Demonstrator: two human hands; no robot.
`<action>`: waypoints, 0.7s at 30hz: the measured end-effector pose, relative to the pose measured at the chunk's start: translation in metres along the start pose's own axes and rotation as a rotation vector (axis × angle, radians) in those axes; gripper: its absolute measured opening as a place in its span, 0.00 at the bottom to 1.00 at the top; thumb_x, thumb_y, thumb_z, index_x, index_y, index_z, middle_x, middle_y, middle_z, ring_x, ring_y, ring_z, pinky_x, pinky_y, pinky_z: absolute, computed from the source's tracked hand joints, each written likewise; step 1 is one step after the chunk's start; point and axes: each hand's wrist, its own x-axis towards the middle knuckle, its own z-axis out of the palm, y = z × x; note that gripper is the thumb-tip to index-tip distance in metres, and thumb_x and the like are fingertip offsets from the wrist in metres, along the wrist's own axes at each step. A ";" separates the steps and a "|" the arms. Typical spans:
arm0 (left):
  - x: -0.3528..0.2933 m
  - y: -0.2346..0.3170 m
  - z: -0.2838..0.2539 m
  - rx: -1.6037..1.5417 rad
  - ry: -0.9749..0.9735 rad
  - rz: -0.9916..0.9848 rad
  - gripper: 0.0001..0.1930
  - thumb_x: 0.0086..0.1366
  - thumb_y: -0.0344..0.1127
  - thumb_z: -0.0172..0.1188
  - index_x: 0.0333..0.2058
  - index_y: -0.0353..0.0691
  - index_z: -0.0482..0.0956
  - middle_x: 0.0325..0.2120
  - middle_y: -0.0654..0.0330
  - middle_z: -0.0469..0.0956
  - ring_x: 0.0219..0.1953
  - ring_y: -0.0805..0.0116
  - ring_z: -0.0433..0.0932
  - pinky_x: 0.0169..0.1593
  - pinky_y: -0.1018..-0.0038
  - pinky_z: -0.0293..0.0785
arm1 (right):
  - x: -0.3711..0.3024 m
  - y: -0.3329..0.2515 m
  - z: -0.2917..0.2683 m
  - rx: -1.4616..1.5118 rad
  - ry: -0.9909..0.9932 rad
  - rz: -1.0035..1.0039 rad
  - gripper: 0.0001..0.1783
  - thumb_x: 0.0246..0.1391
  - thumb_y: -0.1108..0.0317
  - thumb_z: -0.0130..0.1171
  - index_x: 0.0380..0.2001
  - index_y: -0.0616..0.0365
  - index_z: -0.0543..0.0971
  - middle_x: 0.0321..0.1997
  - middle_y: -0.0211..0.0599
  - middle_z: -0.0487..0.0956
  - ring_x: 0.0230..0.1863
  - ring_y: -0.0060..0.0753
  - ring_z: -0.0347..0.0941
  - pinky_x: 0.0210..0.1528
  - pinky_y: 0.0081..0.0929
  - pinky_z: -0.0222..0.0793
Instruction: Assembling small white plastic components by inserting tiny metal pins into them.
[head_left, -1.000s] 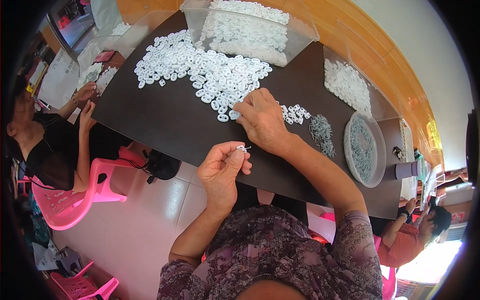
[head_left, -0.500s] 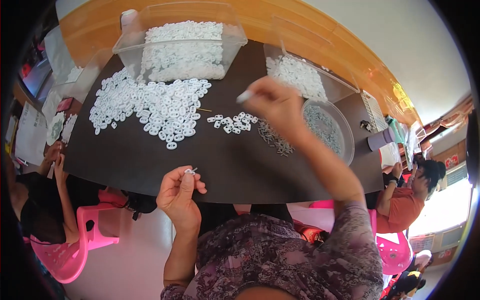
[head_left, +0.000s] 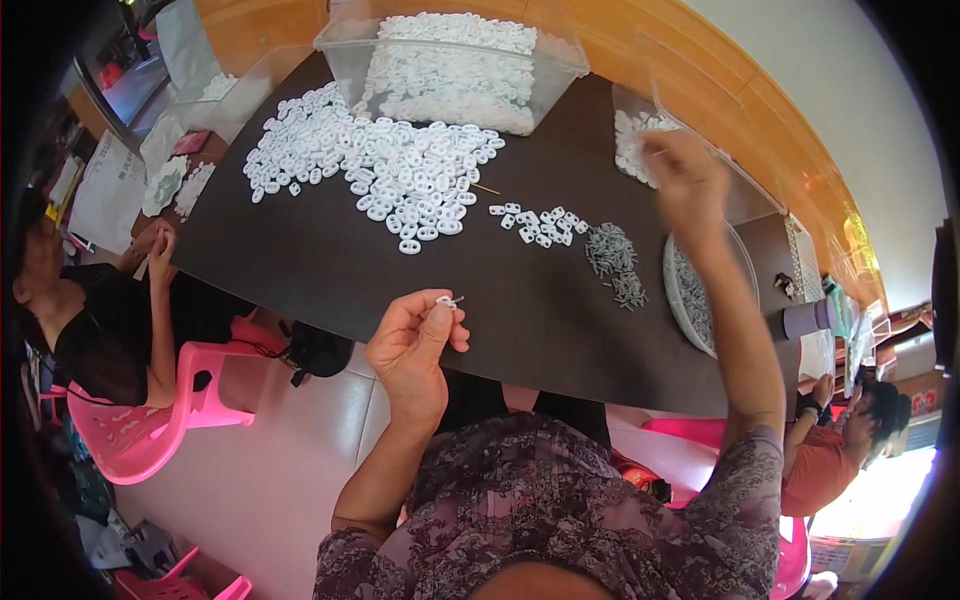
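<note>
Pinching small white piece [head_left: 445, 303] with grey pin [head_left: 458, 299] in left hand [head_left: 411, 352] fingers, mid-frame, near table [head_left: 300, 235] edge. Hovering right hand [head_left: 690, 185], blurred, by clear bin [head_left: 752, 197], upper right; cannot tell state of right fingers. See white oval heap [head_left: 415, 175] upper left of centre, white cluster [head_left: 543, 228] then grey pin pile [head_left: 613, 258] rightward.

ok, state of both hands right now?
Left hand: closed, pinching a small white piece, a grey pin jutting out.
Right hand: raised, motion-blurred; grip and contents cannot be told.
</note>
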 end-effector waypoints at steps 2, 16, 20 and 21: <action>0.000 -0.001 -0.003 0.001 0.011 -0.002 0.06 0.63 0.27 0.55 0.37 0.29 0.75 0.26 0.56 0.77 0.22 0.73 0.75 0.26 0.78 0.73 | -0.021 -0.019 0.045 0.097 -0.205 -0.180 0.08 0.44 0.75 0.62 0.32 0.58 0.80 0.29 0.35 0.76 0.32 0.29 0.71 0.36 0.25 0.67; 0.000 0.000 -0.004 -0.049 -0.020 -0.020 0.07 0.63 0.27 0.56 0.38 0.30 0.75 0.27 0.57 0.77 0.24 0.75 0.74 0.29 0.80 0.74 | -0.050 -0.048 0.140 0.002 -0.237 -0.490 0.09 0.38 0.75 0.64 0.27 0.56 0.77 0.25 0.35 0.72 0.29 0.38 0.66 0.30 0.33 0.64; 0.000 0.001 -0.004 -0.057 -0.021 -0.024 0.07 0.63 0.28 0.56 0.38 0.30 0.75 0.27 0.57 0.77 0.24 0.75 0.74 0.28 0.80 0.73 | -0.049 -0.048 0.124 0.062 -0.208 -0.392 0.08 0.41 0.76 0.62 0.29 0.57 0.78 0.25 0.37 0.74 0.29 0.39 0.69 0.31 0.31 0.66; 0.000 0.001 -0.004 -0.058 -0.019 -0.026 0.07 0.63 0.28 0.56 0.38 0.30 0.75 0.27 0.57 0.77 0.24 0.75 0.74 0.28 0.80 0.73 | -0.048 -0.050 0.119 0.172 -0.251 -0.277 0.07 0.43 0.76 0.62 0.30 0.58 0.79 0.26 0.37 0.76 0.29 0.34 0.70 0.32 0.28 0.67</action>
